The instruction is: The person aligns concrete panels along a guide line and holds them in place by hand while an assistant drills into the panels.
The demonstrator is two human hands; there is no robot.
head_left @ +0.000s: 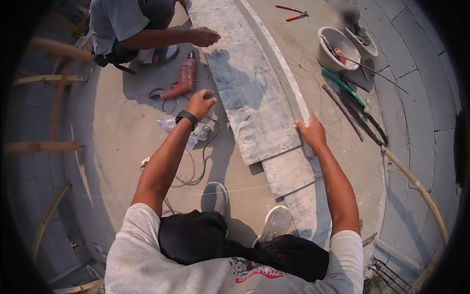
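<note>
Dusty floor (120, 130): overlapping boards (267, 132), red drill (184, 81), plastic bottles (201, 131), pliers (296, 17), bucket (325, 55), ribbed rod (341, 110).

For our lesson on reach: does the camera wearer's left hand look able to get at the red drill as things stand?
Probably yes: the left hand hovers near the red drill with nothing visible between them, though I can't tell whether it holds something small.

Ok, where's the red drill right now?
In the head view, the red drill lies on the floor left of the long board, just beyond the left hand.
</note>
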